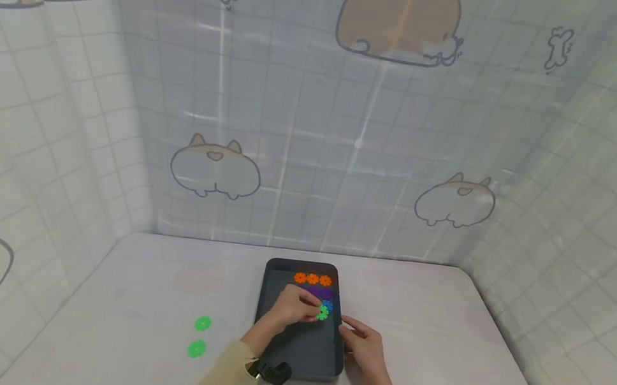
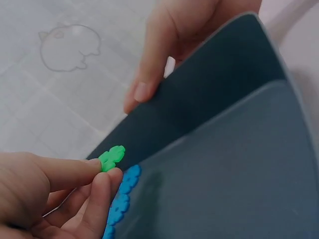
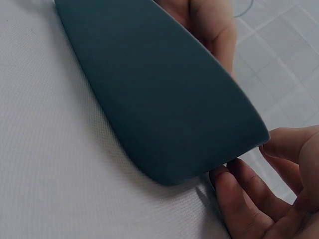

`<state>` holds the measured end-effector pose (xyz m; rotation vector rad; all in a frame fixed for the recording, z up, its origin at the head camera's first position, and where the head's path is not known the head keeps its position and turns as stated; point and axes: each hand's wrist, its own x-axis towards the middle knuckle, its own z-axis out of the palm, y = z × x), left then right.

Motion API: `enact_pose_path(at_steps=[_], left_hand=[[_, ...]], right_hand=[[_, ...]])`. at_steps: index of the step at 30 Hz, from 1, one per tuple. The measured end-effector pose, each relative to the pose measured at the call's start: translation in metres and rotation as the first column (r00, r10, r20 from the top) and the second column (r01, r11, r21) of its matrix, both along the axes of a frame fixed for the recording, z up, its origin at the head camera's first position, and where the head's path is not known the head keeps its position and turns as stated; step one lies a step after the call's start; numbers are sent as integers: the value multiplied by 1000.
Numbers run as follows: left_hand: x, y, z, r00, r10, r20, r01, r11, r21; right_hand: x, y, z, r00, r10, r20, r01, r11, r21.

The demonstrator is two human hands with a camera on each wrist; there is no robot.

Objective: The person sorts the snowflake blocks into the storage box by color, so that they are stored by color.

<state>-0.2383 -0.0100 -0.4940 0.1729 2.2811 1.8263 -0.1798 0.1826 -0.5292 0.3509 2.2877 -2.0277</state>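
My left hand (image 1: pixel 294 305) is over the right part of the dark tray (image 1: pixel 294 354), pinching a green flower-shaped piece (image 2: pixel 112 158) between thumb and fingertips. Blue flower pieces (image 2: pixel 119 208) lie in a line close under it along the tray's side, partly hidden by the fingers. Beyond them are purple flower pieces (image 1: pixel 320 292) and a row of orange flower pieces (image 1: pixel 312 279). My right hand (image 1: pixel 367 349) touches the tray's right side with its fingertips, at the outer wall and rim.
Two loose green flower pieces (image 1: pixel 202 323) lie on the white table (image 1: pixel 150 301) left of the tray. A pale sheet printed with cartoon animals (image 1: pixel 317 123) hangs behind and at both sides.
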Motion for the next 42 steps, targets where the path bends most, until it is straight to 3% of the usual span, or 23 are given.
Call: enact_pose_path(at_steps=[6,15,22,33,42], left_hand=[[-7,7,-8,1000,-28,10,28,999,-16],[-10,14,-7,997,-75,16,76,996,-54],[-10,16,-7,994,-109,-22,107,990,-96],[-13,16,-15,989,-127,-74,114,981,-157],[-14,17,-13,987,-144,-71,124,964,-234]], right_hand=[[-1,0,-1,1000,-4,-1,4,1000,1],[-1,1,-2,1000,10,-12,-10,1000,1],[-2,2,-2,1000,17,-14,-17,1000,-7],[-3,0,-1,1000,-15,18,14,1000,5],[-3,-1,-3,1000,-12,8,12,1000,8]])
